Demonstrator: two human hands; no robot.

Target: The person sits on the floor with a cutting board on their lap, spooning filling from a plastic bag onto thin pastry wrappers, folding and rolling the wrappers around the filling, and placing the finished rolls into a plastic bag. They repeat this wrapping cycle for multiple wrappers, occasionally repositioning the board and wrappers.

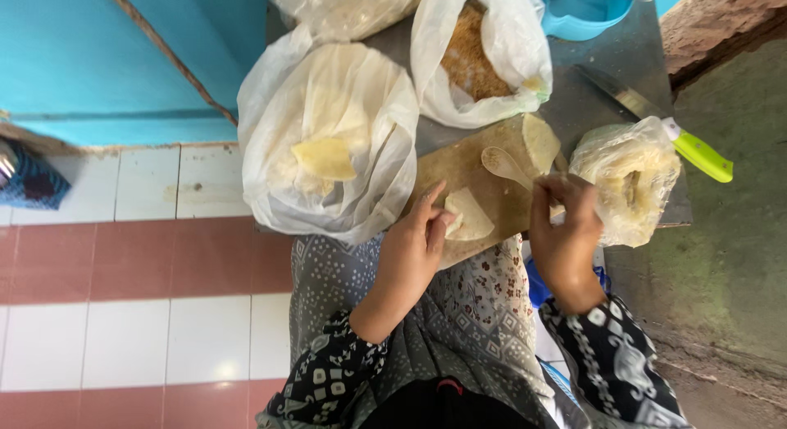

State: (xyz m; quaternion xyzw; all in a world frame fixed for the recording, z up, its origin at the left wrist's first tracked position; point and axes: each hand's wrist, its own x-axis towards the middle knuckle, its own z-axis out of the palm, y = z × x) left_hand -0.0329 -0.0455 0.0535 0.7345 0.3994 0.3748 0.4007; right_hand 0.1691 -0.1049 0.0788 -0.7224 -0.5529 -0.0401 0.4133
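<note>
Head view: the left hand (410, 253) rests bent fingers (433, 201) on a pale folded dough wrapper (469, 214) lying on a light wooden cutting board (484, 183), fingers loosely spread, pressing rather than gripping. The right hand (564, 232) pinches the handle of a pale plastic spoon (504, 164) over the board. Clear plastic bags (328, 142) crowd the grey worktop (611, 56); a green-handled knife (656, 121) lies beyond. Below are red and white floor tiles (131, 289) and a turquoise wall (90, 60).
</note>
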